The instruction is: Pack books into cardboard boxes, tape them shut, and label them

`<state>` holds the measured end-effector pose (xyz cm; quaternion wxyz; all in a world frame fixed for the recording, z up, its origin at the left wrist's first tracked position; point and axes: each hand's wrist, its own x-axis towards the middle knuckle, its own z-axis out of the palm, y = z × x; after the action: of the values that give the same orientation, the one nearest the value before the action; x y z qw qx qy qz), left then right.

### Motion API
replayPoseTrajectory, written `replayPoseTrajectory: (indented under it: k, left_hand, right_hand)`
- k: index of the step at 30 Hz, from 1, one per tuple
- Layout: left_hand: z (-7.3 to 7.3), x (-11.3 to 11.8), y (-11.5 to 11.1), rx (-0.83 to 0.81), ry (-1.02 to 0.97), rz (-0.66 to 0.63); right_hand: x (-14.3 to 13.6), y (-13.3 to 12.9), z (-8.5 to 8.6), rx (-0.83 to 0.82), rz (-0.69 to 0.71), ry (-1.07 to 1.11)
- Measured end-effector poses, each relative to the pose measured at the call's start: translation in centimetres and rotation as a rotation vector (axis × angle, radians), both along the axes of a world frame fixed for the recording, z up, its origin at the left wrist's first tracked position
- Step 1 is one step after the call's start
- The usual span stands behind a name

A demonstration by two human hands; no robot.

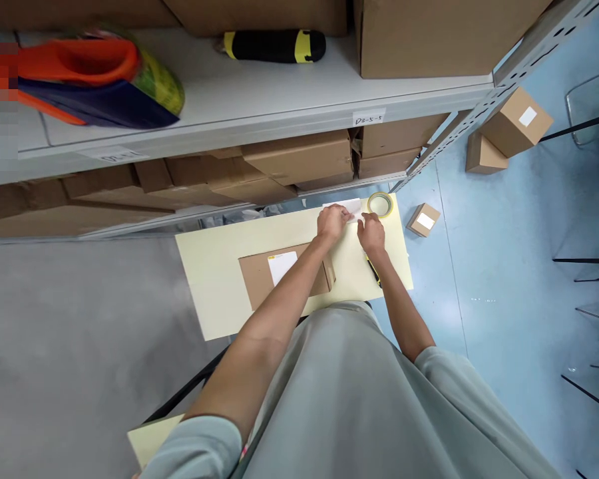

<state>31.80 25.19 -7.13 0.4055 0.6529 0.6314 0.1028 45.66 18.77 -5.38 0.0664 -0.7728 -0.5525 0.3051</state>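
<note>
At the far side of the pale yellow table (219,266), my left hand (332,223) is closed with its fingertips on a sheet of white paper (353,206). My right hand (372,234) is closed too, its fingertips at the right edge of the same paper. Just beyond the right hand lies a roll of tape (390,205). A black and yellow utility knife (374,273) is partly hidden beside my right forearm. Under my left forearm sits a cardboard box (255,281) bearing a white label (281,265).
A shelf (259,100) rises across the front, holding cardboard boxes (299,156), a black and yellow handled tool (267,46) and an orange and blue bottle (104,83). A small labelled box (423,219) and two stacked boxes (514,123) stand on the floor at right.
</note>
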Motion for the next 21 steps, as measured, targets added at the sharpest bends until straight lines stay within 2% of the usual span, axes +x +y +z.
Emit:
replayPoseTrajectory:
  k: [4,8,11,16,21]
  left_hand:
    - [1.2,-1.7,0.6,0.051,-0.003,0.147]
    - [2.7,-4.7,0.7,0.042,0.043,0.284]
    - [3.2,-7.4,-0.2,0.019,0.07,0.357]
    - [3.1,-11.5,-1.9,-0.052,0.152,0.397]
    - [3.2,-13.5,-2.7,-0.077,0.215,0.378]
  right_hand:
    - [-0.9,0.9,0.0,0.095,0.097,0.03]
    - [-2.8,2.6,-0.3,0.055,0.212,0.049]
    - [-4.5,4.0,-1.1,0.006,0.261,0.051]
    - [-6.2,5.5,-3.6,-0.118,0.261,0.038]
    - [-6.5,6.1,-5.6,-0.137,0.23,0.039]
